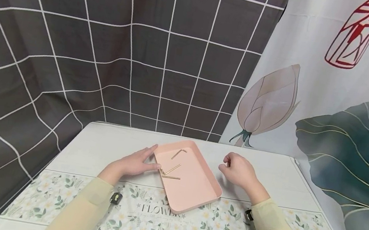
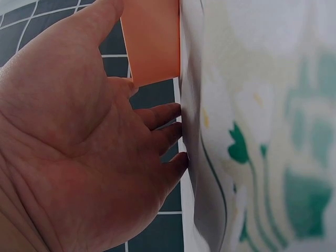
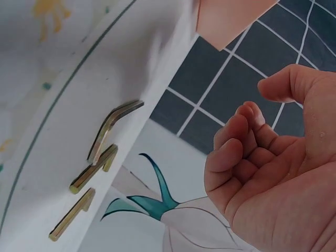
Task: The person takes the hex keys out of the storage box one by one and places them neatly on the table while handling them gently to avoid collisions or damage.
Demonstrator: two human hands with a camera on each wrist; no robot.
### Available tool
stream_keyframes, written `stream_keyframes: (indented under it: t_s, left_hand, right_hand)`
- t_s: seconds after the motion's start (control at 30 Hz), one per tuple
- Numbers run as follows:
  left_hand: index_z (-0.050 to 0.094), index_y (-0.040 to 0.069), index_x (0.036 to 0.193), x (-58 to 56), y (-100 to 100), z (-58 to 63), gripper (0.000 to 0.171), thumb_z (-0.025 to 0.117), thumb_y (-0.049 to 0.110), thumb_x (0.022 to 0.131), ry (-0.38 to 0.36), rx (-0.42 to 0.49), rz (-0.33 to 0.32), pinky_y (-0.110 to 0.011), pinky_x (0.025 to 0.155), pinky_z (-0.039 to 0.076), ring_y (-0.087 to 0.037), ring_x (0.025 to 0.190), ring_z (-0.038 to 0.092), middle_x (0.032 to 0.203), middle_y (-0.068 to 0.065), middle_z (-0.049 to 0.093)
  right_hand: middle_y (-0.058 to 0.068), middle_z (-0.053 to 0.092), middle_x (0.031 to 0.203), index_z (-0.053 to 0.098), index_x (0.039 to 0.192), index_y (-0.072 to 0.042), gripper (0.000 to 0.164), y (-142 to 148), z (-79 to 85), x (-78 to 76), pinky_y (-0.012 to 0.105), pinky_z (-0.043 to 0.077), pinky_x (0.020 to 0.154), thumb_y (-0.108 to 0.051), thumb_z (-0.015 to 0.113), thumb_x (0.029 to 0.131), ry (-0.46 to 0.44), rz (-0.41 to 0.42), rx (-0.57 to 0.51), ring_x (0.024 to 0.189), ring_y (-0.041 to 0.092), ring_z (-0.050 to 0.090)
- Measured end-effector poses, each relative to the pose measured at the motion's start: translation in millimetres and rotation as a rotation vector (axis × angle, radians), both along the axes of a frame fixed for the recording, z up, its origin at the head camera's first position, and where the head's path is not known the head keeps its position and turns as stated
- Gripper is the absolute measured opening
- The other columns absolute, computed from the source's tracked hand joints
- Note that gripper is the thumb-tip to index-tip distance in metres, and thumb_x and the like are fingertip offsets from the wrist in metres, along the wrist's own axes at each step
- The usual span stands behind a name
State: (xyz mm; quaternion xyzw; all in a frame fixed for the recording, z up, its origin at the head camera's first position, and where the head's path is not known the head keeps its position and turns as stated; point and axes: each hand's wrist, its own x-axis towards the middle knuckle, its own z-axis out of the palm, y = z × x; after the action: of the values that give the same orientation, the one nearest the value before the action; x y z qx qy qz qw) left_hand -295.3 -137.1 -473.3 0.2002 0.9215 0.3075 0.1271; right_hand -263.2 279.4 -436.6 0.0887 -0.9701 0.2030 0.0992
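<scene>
A shallow pink tray (image 1: 194,199) sits at an angle on the table between the hands. Three brass-coloured L-shaped hex keys (image 1: 172,177) lie inside it, toward its left side and far end. My left hand (image 1: 133,162) rests against the tray's left rim, thumb and forefinger spread along it. In the left wrist view its other fingers reach down to the tabletop beside the tray. To the tray's right, my right hand (image 1: 238,171) hovers with loosely curled fingers and nothing in it. Three more hex keys (image 3: 86,170) lie on the table near that hand, hidden from the head view.
A white cloth (image 1: 112,226) with a printed flower band covers the table. Behind it hangs a dark grid-patterned curtain (image 1: 148,47), joined on the right by a white curtain (image 1: 308,105) with lotus prints.
</scene>
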Motion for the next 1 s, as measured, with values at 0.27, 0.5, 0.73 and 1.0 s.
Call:
stream_keyframes:
  t_s: [0.27,0.5,0.73,1.0]
  left_hand:
    - [0.016,0.019,0.181,-1.8,0,-0.9,0.103,0.063,0.070,0.105,0.003,-0.007,-0.006,-0.070,0.133,0.019,-0.045,0.168,0.020,0.182,-0.025,0.022]
    - [0.014,0.019,0.181,-3.1,-1,-2.4,0.105,0.063,0.071,0.104,0.008,-0.018,-0.010,-0.070,0.133,0.019,-0.045,0.169,0.020,0.182,-0.025,0.022]
    - [0.016,0.019,0.181,-3.7,-1,-3.0,0.102,0.063,0.069,0.105,0.014,-0.017,-0.013,-0.071,0.133,0.019,-0.046,0.168,0.020,0.181,-0.026,0.023]
    - [0.015,0.020,0.181,-4.4,-2,-3.5,0.102,0.063,0.069,0.105,0.023,-0.021,-0.016,-0.070,0.133,0.019,-0.045,0.169,0.020,0.182,-0.024,0.023]
  right_hand:
    - [-0.001,0.062,0.082,0.070,0.102,-0.006,0.016,-9,3.4,0.4,0.039,0.051,0.068,-0.018,0.070,0.091,-0.003,0.022,-0.002,0.071,0.017,0.055]
    - [0.000,0.061,0.081,0.069,0.102,-0.006,0.016,-18,5.4,1.2,0.038,0.048,0.064,-0.018,0.071,0.092,-0.009,0.024,0.000,0.069,0.017,0.054]
    - [0.000,0.061,0.081,0.069,0.103,-0.006,0.016,-24,6.8,1.7,0.037,0.048,0.064,-0.017,0.071,0.092,-0.023,0.034,0.008,0.067,0.017,0.053]
    - [0.000,0.061,0.081,0.070,0.104,-0.006,0.017,-29,5.4,0.6,0.037,0.049,0.065,-0.017,0.071,0.091,-0.037,0.038,0.017,0.067,0.017,0.054]
